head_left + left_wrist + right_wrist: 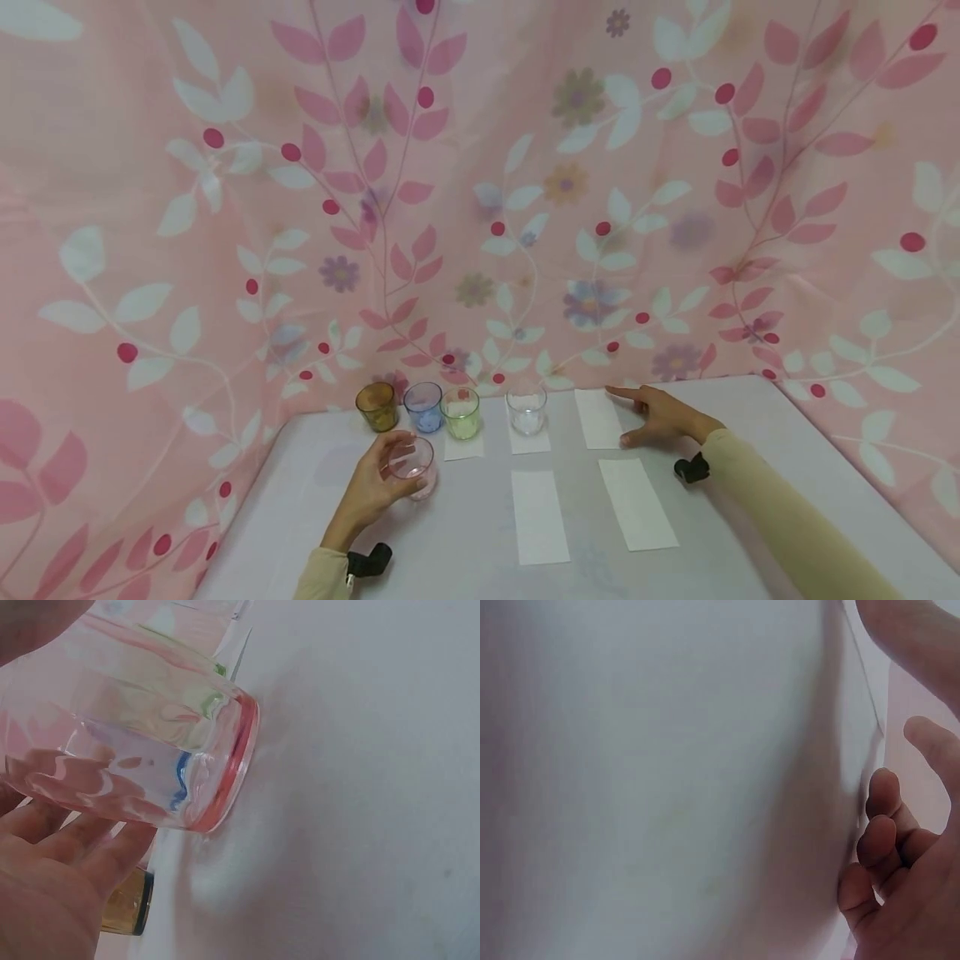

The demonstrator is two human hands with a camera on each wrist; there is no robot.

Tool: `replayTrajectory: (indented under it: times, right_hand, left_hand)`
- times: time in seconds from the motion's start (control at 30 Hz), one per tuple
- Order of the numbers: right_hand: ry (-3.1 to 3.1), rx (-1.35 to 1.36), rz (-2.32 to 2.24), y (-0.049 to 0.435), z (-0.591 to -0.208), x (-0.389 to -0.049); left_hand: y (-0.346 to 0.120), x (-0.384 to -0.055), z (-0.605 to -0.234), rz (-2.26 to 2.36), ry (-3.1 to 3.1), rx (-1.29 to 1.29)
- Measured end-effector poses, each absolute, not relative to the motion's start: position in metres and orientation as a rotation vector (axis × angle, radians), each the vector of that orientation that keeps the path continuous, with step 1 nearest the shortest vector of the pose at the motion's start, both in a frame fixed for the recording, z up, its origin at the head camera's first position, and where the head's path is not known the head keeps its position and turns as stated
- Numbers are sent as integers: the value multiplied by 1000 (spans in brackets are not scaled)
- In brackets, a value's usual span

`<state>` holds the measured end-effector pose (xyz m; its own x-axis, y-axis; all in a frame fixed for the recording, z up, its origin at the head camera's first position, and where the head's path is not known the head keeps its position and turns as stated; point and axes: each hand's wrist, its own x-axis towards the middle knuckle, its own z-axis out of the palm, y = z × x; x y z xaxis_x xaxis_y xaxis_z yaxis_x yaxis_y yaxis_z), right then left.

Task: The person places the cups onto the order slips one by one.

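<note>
My left hand (372, 483) grips a pink-tinted glass (422, 478) around its side, thumb at the front and fingers behind. In the left wrist view the glass's red-edged base is close over the white table. Behind it stand an amber glass (377, 408), a blue glass (424, 408) and a green glass (462, 415). At the back right, my right hand (660, 417) lies over the edge of a white paper strip (597, 421), index finger stretched to its far edge and thumb by its near corner. The other fingers are loosely bent in the right wrist view.
A clear glass (528, 412) stands on a paper strip (530, 445) at the back middle. The green glass overlaps another strip (465, 450). Nearer the front lie a left strip (540, 518) and a right strip (637, 505). A flowered pink curtain (480, 183) hangs behind the table (465, 533).
</note>
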<state>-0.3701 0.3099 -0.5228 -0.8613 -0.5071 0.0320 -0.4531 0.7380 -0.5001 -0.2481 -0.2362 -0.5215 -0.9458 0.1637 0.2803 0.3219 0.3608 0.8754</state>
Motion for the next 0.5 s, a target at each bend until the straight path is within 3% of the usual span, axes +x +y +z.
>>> replayTrajectory:
  times: [0.5]
  right_hand:
    - [2785, -799, -788, 311, -524, -370]
  left_hand:
    - [-240, -249, -529, -1815, -2447, -452]
